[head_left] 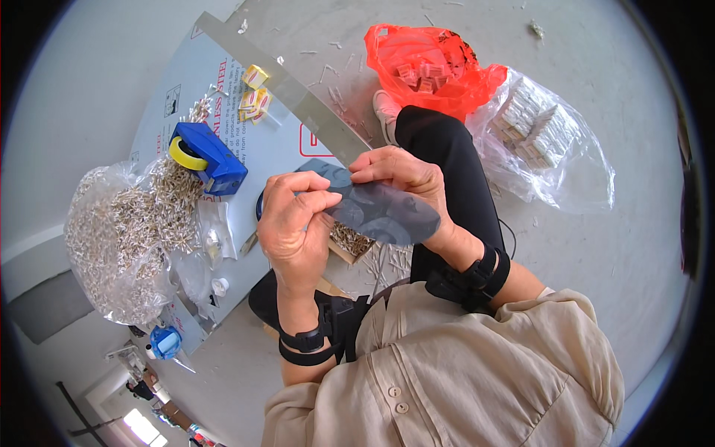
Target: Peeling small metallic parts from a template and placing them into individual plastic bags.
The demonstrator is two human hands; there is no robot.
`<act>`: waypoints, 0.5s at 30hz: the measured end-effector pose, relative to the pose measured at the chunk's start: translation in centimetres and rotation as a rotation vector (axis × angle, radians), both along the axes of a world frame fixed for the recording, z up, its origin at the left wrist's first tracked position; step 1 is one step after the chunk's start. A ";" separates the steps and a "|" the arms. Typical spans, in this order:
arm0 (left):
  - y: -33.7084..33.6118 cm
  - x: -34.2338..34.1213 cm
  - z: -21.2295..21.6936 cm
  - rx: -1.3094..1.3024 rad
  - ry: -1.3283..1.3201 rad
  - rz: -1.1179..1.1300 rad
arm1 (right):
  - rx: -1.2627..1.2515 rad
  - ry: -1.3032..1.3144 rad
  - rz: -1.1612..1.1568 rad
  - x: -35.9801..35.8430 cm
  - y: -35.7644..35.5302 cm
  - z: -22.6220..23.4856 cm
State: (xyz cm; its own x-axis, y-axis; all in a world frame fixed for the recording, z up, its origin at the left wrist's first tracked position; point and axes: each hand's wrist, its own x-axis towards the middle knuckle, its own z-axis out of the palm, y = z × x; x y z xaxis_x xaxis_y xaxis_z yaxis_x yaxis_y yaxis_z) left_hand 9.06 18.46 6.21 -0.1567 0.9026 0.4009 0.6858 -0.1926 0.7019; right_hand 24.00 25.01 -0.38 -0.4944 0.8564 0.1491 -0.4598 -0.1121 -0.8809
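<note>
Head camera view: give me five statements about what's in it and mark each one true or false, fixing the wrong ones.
1. The left hand and right hand both hold the dark see-through sheet. True.
2. The red bag is empty. False: it holds small box-shaped items.
3. In the picture, the clear bag of small pale pieces is left of the tape dispenser. True.
4. The tape dispenser is green. False: it is blue, with a yellow roll.
5. Small yellow boxes lie on the table. True.
</note>
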 end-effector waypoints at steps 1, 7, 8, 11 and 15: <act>-0.2 0.1 0.1 0.016 0.048 0.018 | 0.000 0.001 0.000 0.0 -0.1 0.1; -0.7 0.5 0.6 0.177 0.183 0.193 | 0.004 0.002 -0.045 0.0 -0.5 0.6; -0.9 0.7 0.6 0.236 0.085 0.289 | 0.113 -0.051 -0.085 0.2 -0.3 0.6; -2.1 0.5 1.1 0.017 -0.486 0.370 | 0.306 -0.152 -0.166 0.5 0.0 1.0; -1.8 1.3 0.8 -0.278 -1.008 0.342 | 0.489 -0.245 -0.250 0.4 -0.1 1.5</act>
State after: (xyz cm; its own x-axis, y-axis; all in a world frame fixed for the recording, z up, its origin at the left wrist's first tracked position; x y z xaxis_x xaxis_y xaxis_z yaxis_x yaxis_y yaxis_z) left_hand 10.35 16.63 7.00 -0.5566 0.7883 -0.2623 -0.2396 0.1500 0.9592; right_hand 24.45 24.88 1.13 -0.3564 0.8121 0.4620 -0.1969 0.4181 -0.8868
